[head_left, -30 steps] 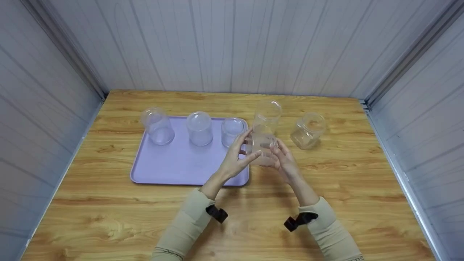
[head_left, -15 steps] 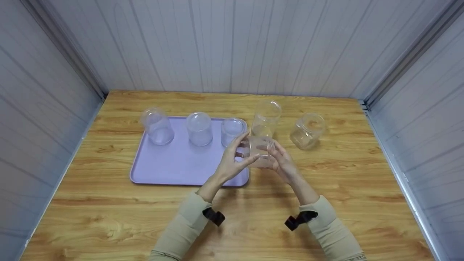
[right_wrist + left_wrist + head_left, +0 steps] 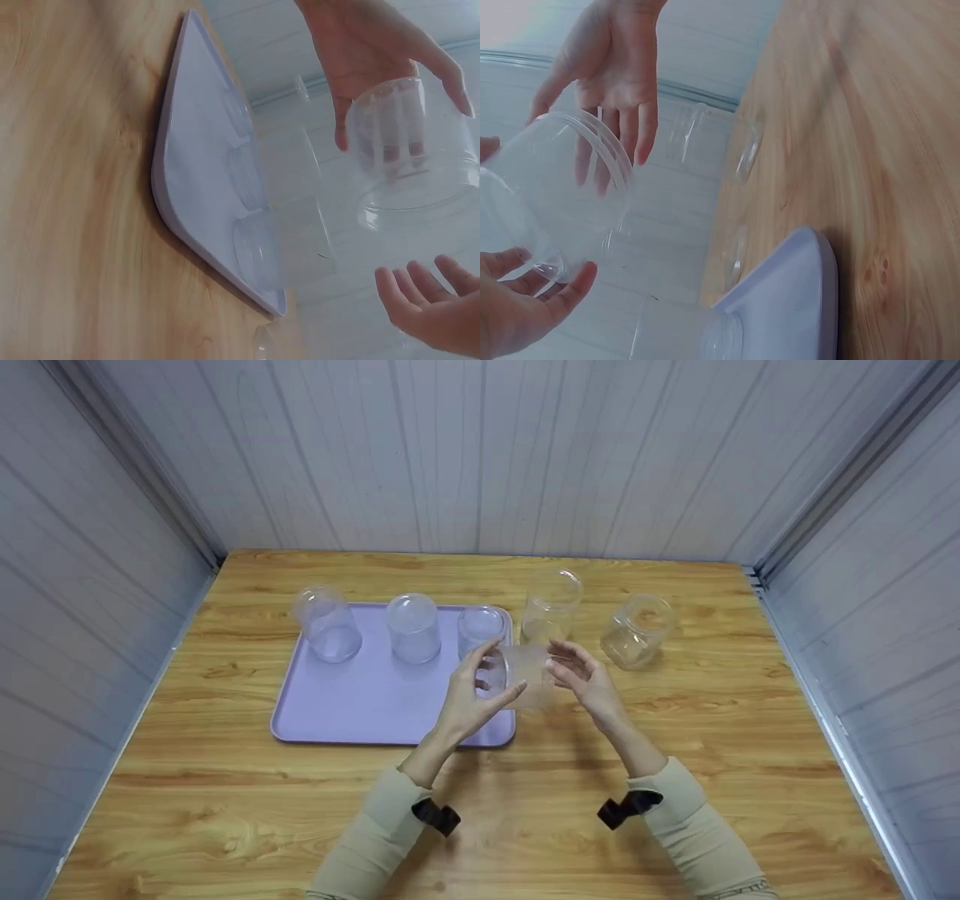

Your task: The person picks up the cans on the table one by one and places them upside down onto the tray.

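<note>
A clear plastic jar [image 3: 526,679] lies tipped on its side in the air, above the right edge of the tray. My left hand [image 3: 466,701] grips its base end, thumb on the near side and fingers round the far side. In the left wrist view the jar [image 3: 559,195] turns its ringed mouth towards my right hand [image 3: 619,75]. My right hand [image 3: 592,690] is beside that mouth with loosely bent fingers, holding nothing. The right wrist view shows a gap between these fingertips [image 3: 384,283] and the jar [image 3: 401,127].
A lilac tray [image 3: 360,709] carries a tall jar [image 3: 331,634], a middle jar [image 3: 414,634] and a shorter jar [image 3: 478,630] along its back. To its right, another tall jar [image 3: 553,604] and a squarish jar [image 3: 636,631] stand on the wooden table [image 3: 712,720]. Panel walls surround the table.
My right hand has come off the jar and drawn a little to the right. My left hand has shifted slightly left with the jar. The other jars and the tray have stayed put.
</note>
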The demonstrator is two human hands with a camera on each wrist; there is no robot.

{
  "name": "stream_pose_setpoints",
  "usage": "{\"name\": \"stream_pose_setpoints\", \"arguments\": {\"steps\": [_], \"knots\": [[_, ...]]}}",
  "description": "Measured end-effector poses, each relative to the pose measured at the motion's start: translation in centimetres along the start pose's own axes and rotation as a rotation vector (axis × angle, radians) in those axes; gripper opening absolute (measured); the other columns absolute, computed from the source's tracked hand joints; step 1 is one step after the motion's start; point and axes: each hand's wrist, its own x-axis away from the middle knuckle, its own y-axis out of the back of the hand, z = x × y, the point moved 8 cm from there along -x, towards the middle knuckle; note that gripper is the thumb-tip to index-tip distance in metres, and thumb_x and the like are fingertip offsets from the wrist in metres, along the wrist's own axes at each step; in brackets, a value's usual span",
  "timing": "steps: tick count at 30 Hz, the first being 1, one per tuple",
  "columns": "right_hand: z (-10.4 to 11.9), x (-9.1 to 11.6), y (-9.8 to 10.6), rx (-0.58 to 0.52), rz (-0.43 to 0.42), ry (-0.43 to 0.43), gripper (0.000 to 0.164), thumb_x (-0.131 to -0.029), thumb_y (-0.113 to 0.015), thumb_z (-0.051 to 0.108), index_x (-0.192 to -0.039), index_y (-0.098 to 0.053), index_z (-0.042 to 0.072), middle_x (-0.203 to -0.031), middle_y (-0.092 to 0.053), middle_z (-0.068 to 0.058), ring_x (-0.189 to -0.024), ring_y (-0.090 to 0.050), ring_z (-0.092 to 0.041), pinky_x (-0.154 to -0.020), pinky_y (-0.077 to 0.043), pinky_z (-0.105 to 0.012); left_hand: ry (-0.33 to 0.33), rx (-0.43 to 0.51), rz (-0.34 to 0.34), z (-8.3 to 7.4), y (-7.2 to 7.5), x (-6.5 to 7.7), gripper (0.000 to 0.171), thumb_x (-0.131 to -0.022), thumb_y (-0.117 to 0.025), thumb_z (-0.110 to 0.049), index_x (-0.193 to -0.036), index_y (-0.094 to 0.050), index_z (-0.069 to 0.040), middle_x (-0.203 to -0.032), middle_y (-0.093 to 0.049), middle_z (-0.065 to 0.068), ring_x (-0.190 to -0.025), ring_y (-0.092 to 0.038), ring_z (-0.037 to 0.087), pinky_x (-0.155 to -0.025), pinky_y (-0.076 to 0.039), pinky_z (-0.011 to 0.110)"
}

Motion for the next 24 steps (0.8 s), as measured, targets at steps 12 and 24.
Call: {"name": "stream_pose_setpoints", "arguments": {"steps": [12,24], "knots": [[2.7,-1.2,0.5,0.256,-0.068,0.113,0.041,-0.082,-0.061,0.004,-0.118,-0.047,-0.009,-0.118,-0.049,-0.02,-0.108,-0.045,-0.034,-0.085,-0.042,-0.039,0.051,-0.147,-0.017,1.1,1.5,0.4,0.073,-0.073,-0.069,-0.038,-0.129,-0.041,-0.001,-0.116,-0.05,0.007,-0.1,-0.048,0.022,-0.069,-0.046,0.032],[2.0,-3.3,3.9,0.468,-0.212,0.19,0.051,-0.078,-0.068,0.016,-0.118,-0.047,-0.007,-0.116,-0.05,-0.02,-0.103,-0.047,-0.029,-0.082,-0.043,-0.042,0.101,-0.221,0.001,2.9,3.0,0.5,0.077,-0.071,-0.071,-0.038,-0.129,-0.04,0.001,-0.115,-0.049,0.017,-0.104,-0.047,0.03,-0.086,-0.04,0.041]]}}
